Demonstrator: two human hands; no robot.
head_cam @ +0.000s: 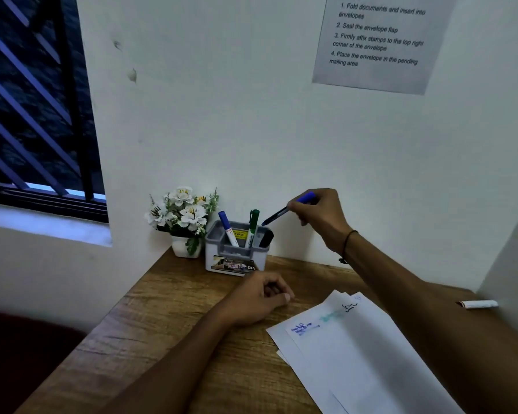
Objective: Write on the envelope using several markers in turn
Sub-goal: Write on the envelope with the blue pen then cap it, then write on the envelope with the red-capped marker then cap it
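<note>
Envelope (356, 354) lying at 5 o'clock on desk (168, 318), already carrying blue, green, black writing. Left hand (259, 297) resting loosely curled, holding nothing. Right hand (319, 213) pinching blue marker (287, 208), tip angling toward holder (237, 249) at 12 o'clock, probably swapping colours

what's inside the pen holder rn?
The pen holder contains a blue-capped marker, a green marker and a dark object at its right end. Their lower ends are hidden by the walls.

Head view, down onto desk (174, 300)
</note>
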